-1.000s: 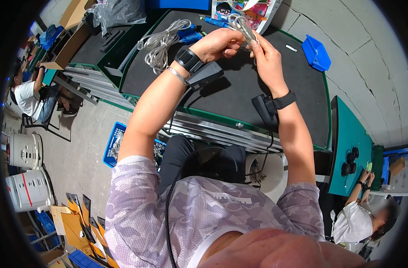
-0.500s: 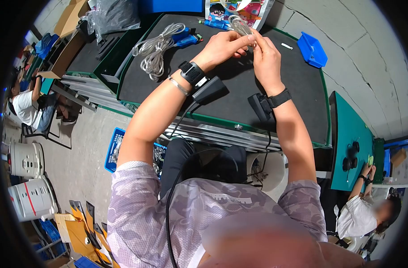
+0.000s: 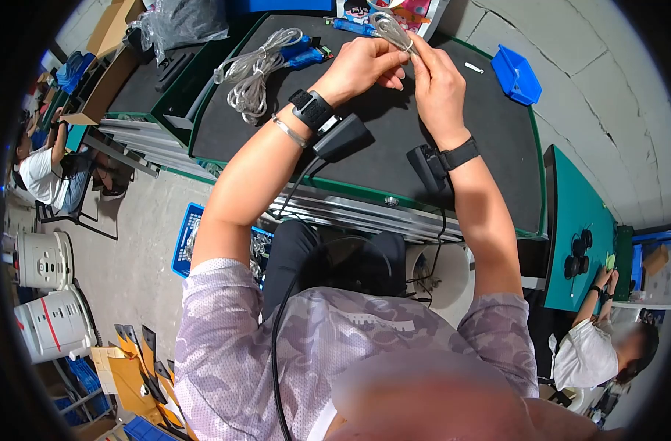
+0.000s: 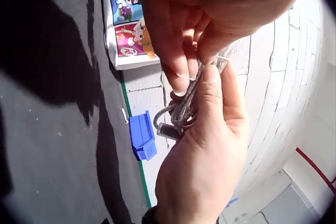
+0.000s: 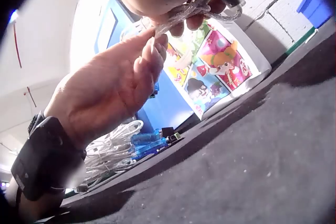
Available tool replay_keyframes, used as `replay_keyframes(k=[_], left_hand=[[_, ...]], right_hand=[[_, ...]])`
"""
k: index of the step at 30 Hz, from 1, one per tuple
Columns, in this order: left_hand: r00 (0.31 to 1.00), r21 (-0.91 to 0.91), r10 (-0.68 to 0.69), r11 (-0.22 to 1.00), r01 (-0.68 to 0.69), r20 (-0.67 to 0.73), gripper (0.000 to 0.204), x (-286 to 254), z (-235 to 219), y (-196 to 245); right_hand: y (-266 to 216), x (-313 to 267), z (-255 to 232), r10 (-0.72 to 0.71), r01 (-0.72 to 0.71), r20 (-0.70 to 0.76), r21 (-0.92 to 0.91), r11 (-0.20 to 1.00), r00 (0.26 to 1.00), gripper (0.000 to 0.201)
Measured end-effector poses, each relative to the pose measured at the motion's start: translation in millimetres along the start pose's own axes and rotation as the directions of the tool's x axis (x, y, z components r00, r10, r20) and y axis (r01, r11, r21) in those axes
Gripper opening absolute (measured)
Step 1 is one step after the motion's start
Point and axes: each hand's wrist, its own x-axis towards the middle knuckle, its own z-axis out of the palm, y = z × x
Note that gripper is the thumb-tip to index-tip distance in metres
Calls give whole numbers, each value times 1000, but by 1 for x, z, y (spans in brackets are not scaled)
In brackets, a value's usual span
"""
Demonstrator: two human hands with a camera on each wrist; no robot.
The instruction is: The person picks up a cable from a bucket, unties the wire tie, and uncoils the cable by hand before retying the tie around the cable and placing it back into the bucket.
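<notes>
Between my two hands is a coiled, clear grey cable (image 3: 391, 31), bundled into a loop, with a blue connector (image 3: 354, 26) at its far end. My right hand (image 3: 440, 87) grips the bundle between thumb and fingers. From the other side, my left hand (image 3: 359, 72) brings thumb and fingertips together at the bundle's near part. There the left wrist view shows a thin white tie (image 4: 223, 57) jutting out at my left thumb tip. A dark grey plug (image 4: 168, 131) sticks out beside my right fingers in that view.
More coiled clear cables (image 3: 248, 92) with blue connectors (image 3: 306, 57) lie left on the dark tabletop (image 3: 350, 158). A printed bag (image 5: 215, 66) stands at the back. A blue tray (image 3: 517, 75) and a small white piece (image 3: 473, 67) are at the right.
My left thumb and fingers have come in from beside the bundle and now meet at its near part by my right fingertips. My right hand keeps its grip.
</notes>
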Motion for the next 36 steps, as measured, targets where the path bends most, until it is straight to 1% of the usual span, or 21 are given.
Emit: replay_keyframes(k=[3, 4, 5, 6, 7, 8, 9, 10, 12, 13, 18, 20, 21, 24, 27, 28, 30, 32, 34, 35, 36], left_hand=[[996, 108, 72, 992, -66, -57, 24, 0, -1, 2], [996, 110, 72, 992, -66, -58, 24, 0, -4, 5], [997, 221, 79, 973, -71, -26, 26, 1, -7, 7], [997, 330, 80, 941, -79, 10, 27, 0, -10, 9], [996, 362, 87, 928, -87, 17, 29, -1, -11, 10], [996, 363, 86, 927, -89, 24, 29, -1, -11, 11], [994, 374, 87, 922, -103, 59, 29, -2, -11, 13], [992, 385, 88, 915, -117, 92, 29, -2, -10, 14], [988, 362, 109, 921, -142, 111, 29, -3, -6, 14], [989, 383, 103, 914, -135, 103, 28, -5, -5, 15], [987, 402, 138, 902, -159, 81, 27, -6, -5, 14], [958, 506, 283, 819, -270, 53, 26, -7, -4, 13], [958, 508, 282, 818, -270, 54, 26, -6, -4, 13], [949, 590, 310, 755, -286, 63, 23, -6, -4, 13], [939, 650, 338, 700, -298, 67, 19, -2, -4, 8], [923, 648, 377, 685, -332, 75, 18, -1, -3, 4], [906, 650, 414, 667, -364, 83, 18, 1, -2, -1], [879, 671, 468, 622, -402, 92, 17, 2, -2, -1], [898, 659, 429, 649, -380, 96, 17, -1, -1, 3], [916, 645, 390, 676, -356, 97, 17, -2, 0, 7], [915, 645, 392, 674, -360, 101, 17, -3, 0, 10]], right_hand=[[-3, 1, -2, 49, -49, 1, 73, 996, 999, 30], [-3, 0, -3, 184, -205, 112, 216, 955, 976, 28], [-2, 0, -5, 297, -365, 239, 335, 868, 925, 27], [3, 1, -6, 301, -368, 235, 336, 867, 924, 27], [11, 3, -7, 344, -516, 396, 520, 681, 852, 26], [16, 5, -10, 328, -642, 552, 633, 433, 766, 26], [20, 8, -16, 331, -731, 653, 625, 274, 681, 25], [23, 10, -21, 336, -729, 648, 627, 274, 683, 25], [30, 13, -28, 214, -827, 802, 558, 68, 558, 25], [35, 12, -29, 143, -839, 829, 543, 23, 541, 25], [30, 11, -32, 140, -854, 850, 518, -46, 508, 24], [30, 10, -31, 213, -883, 859, 468, 41, 465, 25], [30, 9, -28, 213, -882, 858, 470, 40, 467, 25], [28, 5, -17, 132, -852, 843, 511, 112, 522, 21], [23, 1, -7, 266, -784, 741, 543, 302, 616, 16], [23, -2, -5, 266, -783, 740, 545, 301, 617, 16], [23, -4, -2, 322, -673, 632, 453, 585, 705, 14], [21, -5, -2, 349, -675, 610, 456, 580, 712, 13], [22, -1, -8, 317, -813, 749, 555, 178, 581, 14], [20, 2, -12, 319, -810, 746, 557, 181, 584, 14], [15, 5, -17, 316, -825, 774, 563, 51, 548, 15]])
